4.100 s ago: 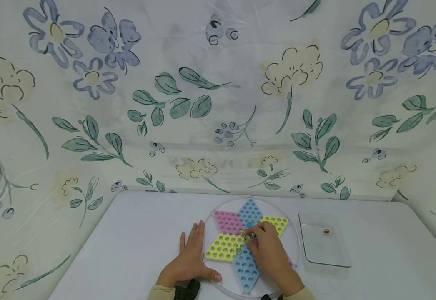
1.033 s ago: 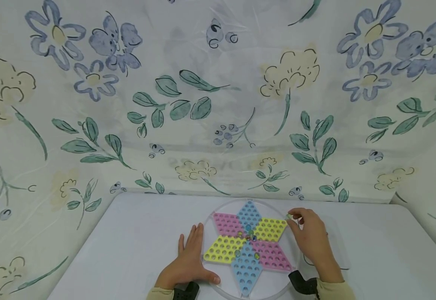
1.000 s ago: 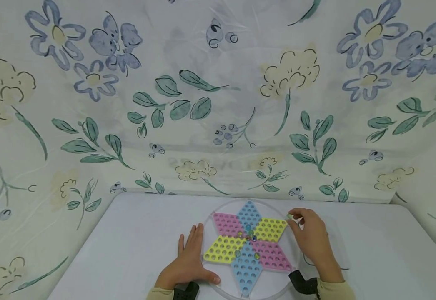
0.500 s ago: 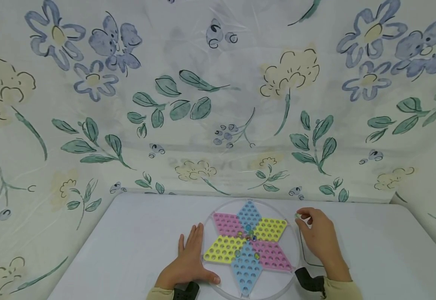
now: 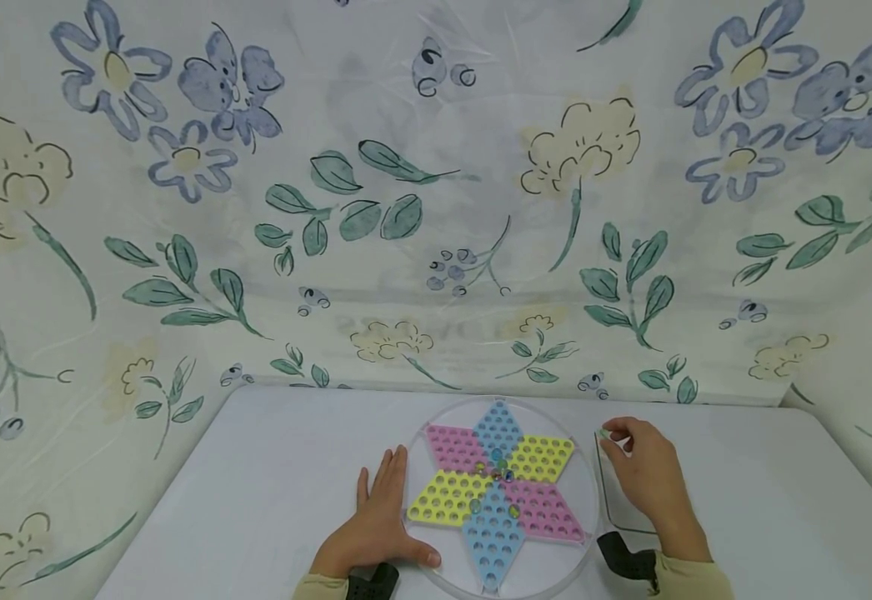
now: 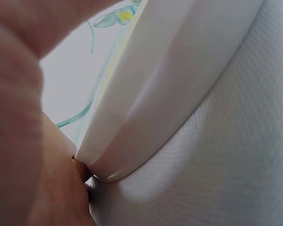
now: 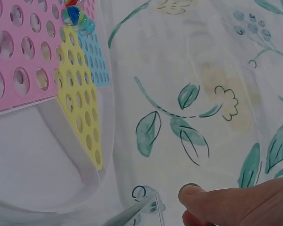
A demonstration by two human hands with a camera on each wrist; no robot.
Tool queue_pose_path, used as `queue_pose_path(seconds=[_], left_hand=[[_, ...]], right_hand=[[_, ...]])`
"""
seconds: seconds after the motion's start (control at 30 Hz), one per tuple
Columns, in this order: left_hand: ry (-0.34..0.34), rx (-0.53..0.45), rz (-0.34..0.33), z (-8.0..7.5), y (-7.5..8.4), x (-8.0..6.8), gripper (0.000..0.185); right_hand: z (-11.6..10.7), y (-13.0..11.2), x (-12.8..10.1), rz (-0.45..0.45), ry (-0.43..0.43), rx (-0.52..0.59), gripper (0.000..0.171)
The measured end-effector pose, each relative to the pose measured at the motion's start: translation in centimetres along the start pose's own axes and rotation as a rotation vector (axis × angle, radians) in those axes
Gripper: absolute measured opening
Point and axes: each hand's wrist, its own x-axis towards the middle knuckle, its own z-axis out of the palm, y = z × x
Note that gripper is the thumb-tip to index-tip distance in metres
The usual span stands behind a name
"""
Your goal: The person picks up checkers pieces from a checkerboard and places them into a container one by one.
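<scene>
Pinching a small marble (image 5: 603, 434) in my right hand (image 5: 642, 475) over the clear tray (image 5: 610, 512); my left hand (image 5: 376, 521) lay flat, fingers straight, beside the star board (image 5: 496, 492).

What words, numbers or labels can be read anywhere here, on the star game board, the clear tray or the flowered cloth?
None can be read.
Game board: only coloured fields with holes, no print.
Clear tray: no label visible.
Flowered cloth: faint grey marks show through near its lower middle, too blurred to read.
</scene>
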Motion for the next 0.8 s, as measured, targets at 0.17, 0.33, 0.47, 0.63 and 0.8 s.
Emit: queue_pose_path(seconds=[0.17,0.33,0.47,0.63,0.8], left_hand=[[0.004,-0.002,-0.005,0.0,0.1,0.0,0.150],[0.005,-0.004,-0.011,0.0,0.1,0.0,0.151],[0.004,-0.002,-0.011,0.0,0.1,0.0,0.151],[0.003,0.000,-0.013,0.0,0.1,0.0,0.151],[0.000,0.004,-0.015,0.0,0.1,-0.1,0.151]], right_hand=[[0.1,0.2,0.1,0.002,-0.009,-0.010,0.024],[0.0,0.3,0.0,0.007,-0.015,-0.016,0.024],[0.1,0.5,0.1,0.014,-0.022,-0.022,0.024],[0.3,0.9,0.2,0.017,-0.026,-0.038,0.023],[0.4,1.1,0.4,0.015,-0.040,-0.048,0.023]])
